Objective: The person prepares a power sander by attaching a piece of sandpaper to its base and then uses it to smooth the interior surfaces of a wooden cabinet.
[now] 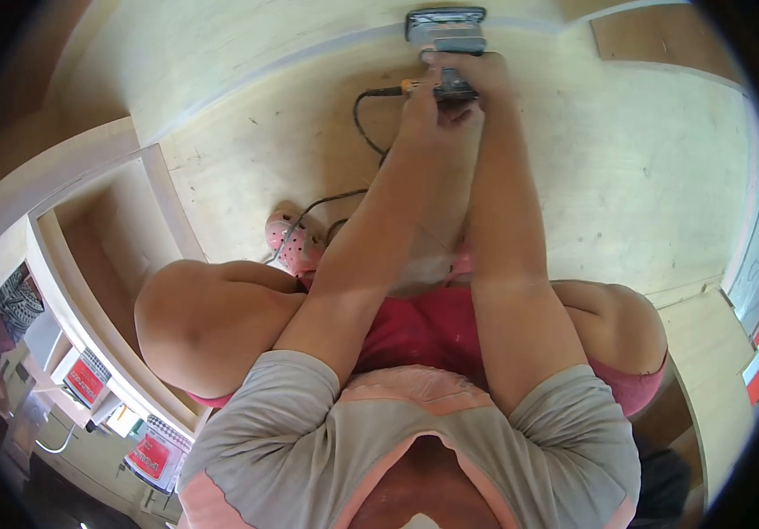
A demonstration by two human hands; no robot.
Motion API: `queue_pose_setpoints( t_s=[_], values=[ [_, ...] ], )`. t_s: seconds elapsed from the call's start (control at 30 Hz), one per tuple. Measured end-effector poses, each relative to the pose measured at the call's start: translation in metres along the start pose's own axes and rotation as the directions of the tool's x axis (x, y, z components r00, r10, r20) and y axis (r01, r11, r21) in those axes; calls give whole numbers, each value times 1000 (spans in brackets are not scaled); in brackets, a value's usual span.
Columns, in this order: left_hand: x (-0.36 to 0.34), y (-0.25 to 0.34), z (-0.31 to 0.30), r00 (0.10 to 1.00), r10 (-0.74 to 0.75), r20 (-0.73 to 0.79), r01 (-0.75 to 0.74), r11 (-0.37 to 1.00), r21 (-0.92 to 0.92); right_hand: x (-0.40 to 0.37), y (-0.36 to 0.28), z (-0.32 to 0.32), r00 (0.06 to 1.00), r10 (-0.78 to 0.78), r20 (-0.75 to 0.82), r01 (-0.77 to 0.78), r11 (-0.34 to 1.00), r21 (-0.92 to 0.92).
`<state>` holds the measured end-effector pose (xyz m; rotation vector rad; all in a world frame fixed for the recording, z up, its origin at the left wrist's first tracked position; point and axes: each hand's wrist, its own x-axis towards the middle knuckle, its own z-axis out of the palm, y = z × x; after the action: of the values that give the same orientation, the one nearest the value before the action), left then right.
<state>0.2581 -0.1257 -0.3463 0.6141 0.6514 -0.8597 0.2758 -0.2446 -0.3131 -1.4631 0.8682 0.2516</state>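
Observation:
Both hands are closed around an electric sander (446, 40), held out at arm's length near the top of the view. Its flat pad end points away from me, against or very close to the pale wooden panel. My left hand (425, 104) wraps the rear of the body, beside an orange part where the black power cord (359, 115) comes out. From the other side, my right hand (483, 74) grips the body, fingers curled over the top. The palms and part of the sander's body are hidden. The cord runs down past my left forearm toward my foot.
A pink perforated clog (291, 240) is on my left foot, with the cord crossing it. Pale plywood (609, 176) surrounds me. At left stands an open wooden frame (53, 256); beyond it are red-labelled packages (152, 458). A brown opening or panel (661, 40) shows upper right.

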Motion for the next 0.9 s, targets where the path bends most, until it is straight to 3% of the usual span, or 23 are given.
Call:
queue_pose_setpoints(
  t_s=[0.07, 0.13, 0.2, 0.27, 0.3, 0.37, 0.4, 0.47, 0.6, 0.67, 0.77, 0.9],
  values=[
    [-11, 14, -8, 994, 81, -73, -80, 996, 25, 30, 28, 24, 996, -93, -19, 89, 984, -155],
    [-27, 33, -18, 974, 108, -197, -99, 993, 57, -4, 1, 46, 981, -192, 35, 195, 967, -166],
    [-35, 48, -32, 961, 132, -244, -145, 989, -35, -7, -6, 72, 996, -88, 8, 85, 924, -372],
    [-46, 62, -38, 967, 144, -212, -145, 989, 13, -17, -12, 89, 989, -138, -48, 109, 915, -389],
    [-54, 64, -36, 967, 142, -210, -141, 990, 20, -17, -11, 91, 989, -138, -53, 107, 917, -384],
    [-66, 63, -25, 982, 176, -67, -173, 984, 44, -17, -13, 83, 997, 80, 13, -75, 972, -222],
    [-63, 62, -28, 983, 174, -61, -171, 984, 56, -19, -12, 77, 997, 76, 7, -72, 975, -210],
    [-48, 57, -35, 989, 60, 136, -60, 998, -4, -19, -13, 60, 993, 88, -78, -99, 984, -150],
    [-42, 30, 4, 993, -68, 95, 57, 992, 112, 6, 2, 18, 999, 37, -39, -42, 985, -166],
    [-40, 17, 19, 987, -161, 12, 156, 967, 204, 23, 15, 1, 989, -23, -143, 13, 998, -65],
    [-44, -1, 34, 992, -124, -17, 123, 942, 311, 21, 13, -42, 977, -131, -166, 126, 991, -43],
    [-41, -13, 34, 985, -170, 38, 141, 907, 397, 5, -1, -89, 979, -132, -154, 131, 991, -16]
  ],
)
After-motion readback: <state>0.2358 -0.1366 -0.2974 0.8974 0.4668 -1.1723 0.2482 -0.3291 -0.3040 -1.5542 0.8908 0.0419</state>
